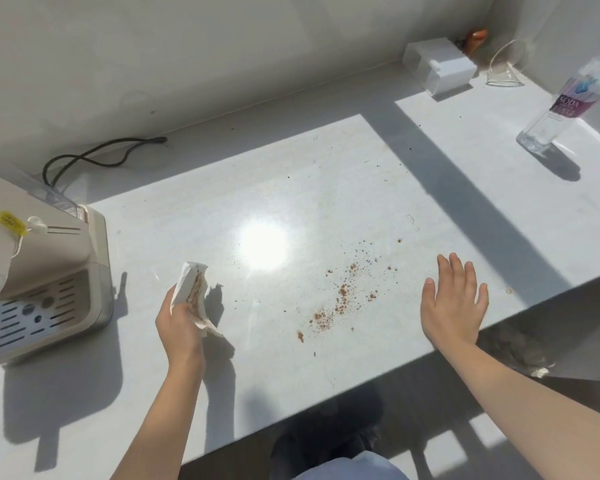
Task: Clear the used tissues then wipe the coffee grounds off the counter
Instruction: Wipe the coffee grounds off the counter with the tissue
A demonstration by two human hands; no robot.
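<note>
My left hand [178, 320] holds a folded white tissue [193, 292] stained brown with coffee along its fold, lifted a little above the white counter [222, 188]. Brown coffee grounds [343, 296] lie scattered on the counter between my two hands, densest near the front. To the right of the grounds, my right hand [452, 301] lies flat with its fingers spread, palm down, near the counter's front edge. It holds nothing.
A beige coffee machine [45, 271] with a drip tray stands at the left, its black cord [94, 155] behind it. At the back right are a white box [437, 65], a tipped clear glass [506, 64] and a soda water bottle [561, 102].
</note>
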